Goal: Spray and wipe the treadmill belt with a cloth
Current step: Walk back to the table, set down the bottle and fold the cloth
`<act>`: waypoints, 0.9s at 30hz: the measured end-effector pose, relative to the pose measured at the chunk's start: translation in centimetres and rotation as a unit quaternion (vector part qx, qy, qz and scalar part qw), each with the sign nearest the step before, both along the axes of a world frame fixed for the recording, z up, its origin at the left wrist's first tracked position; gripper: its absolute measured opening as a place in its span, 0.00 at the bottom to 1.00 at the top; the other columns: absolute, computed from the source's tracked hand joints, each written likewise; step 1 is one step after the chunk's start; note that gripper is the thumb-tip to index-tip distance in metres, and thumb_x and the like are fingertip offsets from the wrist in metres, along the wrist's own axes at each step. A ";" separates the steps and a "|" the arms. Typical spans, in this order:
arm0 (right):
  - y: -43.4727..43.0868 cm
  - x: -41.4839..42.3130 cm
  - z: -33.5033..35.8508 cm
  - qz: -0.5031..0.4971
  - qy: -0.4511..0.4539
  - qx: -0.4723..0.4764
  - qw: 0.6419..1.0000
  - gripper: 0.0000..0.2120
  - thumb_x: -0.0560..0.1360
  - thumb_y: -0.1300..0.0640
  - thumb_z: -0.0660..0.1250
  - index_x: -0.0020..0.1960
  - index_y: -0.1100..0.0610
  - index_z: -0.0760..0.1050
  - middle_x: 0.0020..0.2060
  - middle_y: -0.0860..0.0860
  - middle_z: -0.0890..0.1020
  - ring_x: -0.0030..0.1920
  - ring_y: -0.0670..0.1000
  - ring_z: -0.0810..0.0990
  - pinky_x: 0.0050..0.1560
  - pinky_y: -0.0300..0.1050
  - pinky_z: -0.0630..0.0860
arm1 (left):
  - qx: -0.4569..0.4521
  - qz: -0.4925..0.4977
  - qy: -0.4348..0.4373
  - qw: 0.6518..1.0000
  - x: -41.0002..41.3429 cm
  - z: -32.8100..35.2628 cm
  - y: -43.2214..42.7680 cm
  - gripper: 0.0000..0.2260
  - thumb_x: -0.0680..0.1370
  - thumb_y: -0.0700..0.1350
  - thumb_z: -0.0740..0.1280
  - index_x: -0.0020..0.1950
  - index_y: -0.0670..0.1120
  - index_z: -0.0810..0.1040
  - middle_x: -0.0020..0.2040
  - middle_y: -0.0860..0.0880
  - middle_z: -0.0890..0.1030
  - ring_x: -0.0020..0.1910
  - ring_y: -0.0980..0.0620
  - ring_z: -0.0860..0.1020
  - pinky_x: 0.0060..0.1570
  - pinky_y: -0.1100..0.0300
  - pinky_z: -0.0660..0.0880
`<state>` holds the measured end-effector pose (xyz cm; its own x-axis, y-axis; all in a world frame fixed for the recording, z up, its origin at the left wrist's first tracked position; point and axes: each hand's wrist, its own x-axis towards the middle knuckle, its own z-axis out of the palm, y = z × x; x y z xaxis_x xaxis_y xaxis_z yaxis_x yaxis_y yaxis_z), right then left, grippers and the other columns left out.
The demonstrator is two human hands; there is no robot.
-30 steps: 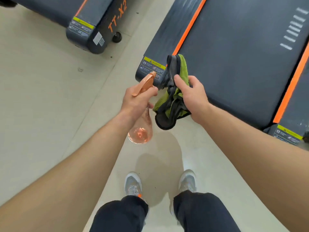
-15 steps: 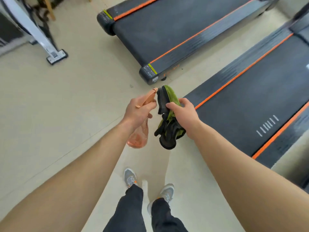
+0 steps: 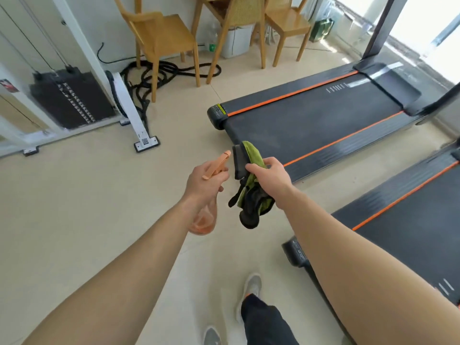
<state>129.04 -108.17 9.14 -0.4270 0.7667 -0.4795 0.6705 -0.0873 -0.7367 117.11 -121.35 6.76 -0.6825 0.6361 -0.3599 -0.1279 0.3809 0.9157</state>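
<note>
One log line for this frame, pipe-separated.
left hand: grips spray bottle | right hand: grips cloth | treadmill belt: no contact

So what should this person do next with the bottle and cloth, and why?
Probably step closer and bring the spray bottle over the belt of the treadmill ahead. The left hand grips the bottle and the right hand holds the cloth, but both look short of that belt, above the floor, so spraying now would likely miss.
</note>
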 end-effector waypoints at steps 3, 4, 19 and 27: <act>3.3 -5.4 0.4 0.030 -0.004 0.011 0.999 0.21 0.75 0.40 0.69 0.63 0.46 0.71 0.49 0.47 0.79 0.45 0.45 0.76 0.43 0.45 0.73 | 0.006 0.020 0.010 1.000 -5.4 1.4 2.9 0.15 0.68 0.50 0.70 0.51 0.44 0.85 0.47 0.50 0.84 0.46 0.48 0.81 0.48 0.48 0.82; 4.5 -7.2 0.5 0.037 -0.006 0.016 0.999 0.21 0.75 0.40 0.69 0.64 0.47 0.70 0.50 0.47 0.79 0.45 0.45 0.76 0.41 0.44 0.72 | 0.009 0.025 0.012 1.000 -7.2 1.7 4.0 0.15 0.69 0.50 0.70 0.51 0.45 0.85 0.47 0.50 0.84 0.45 0.48 0.81 0.49 0.47 0.83; 25.5 -41.1 5.6 0.122 0.025 0.037 0.992 0.26 0.76 0.42 0.69 0.70 0.51 0.69 0.52 0.50 0.77 0.53 0.53 0.77 0.50 0.48 0.73 | 0.057 0.148 0.051 0.986 -38.1 6.0 24.1 0.07 0.84 0.43 0.67 0.54 0.56 0.79 0.53 0.53 0.81 0.49 0.53 0.80 0.48 0.58 0.79; 37.4 -60.3 6.4 0.095 0.023 0.063 0.993 0.27 0.77 0.43 0.71 0.70 0.53 0.67 0.46 0.48 0.77 0.45 0.49 0.78 0.45 0.47 0.74 | 0.069 0.133 0.038 0.988 -59.3 7.2 36.4 0.06 0.83 0.44 0.67 0.59 0.49 0.82 0.50 0.51 0.80 0.45 0.49 0.81 0.41 0.63 0.75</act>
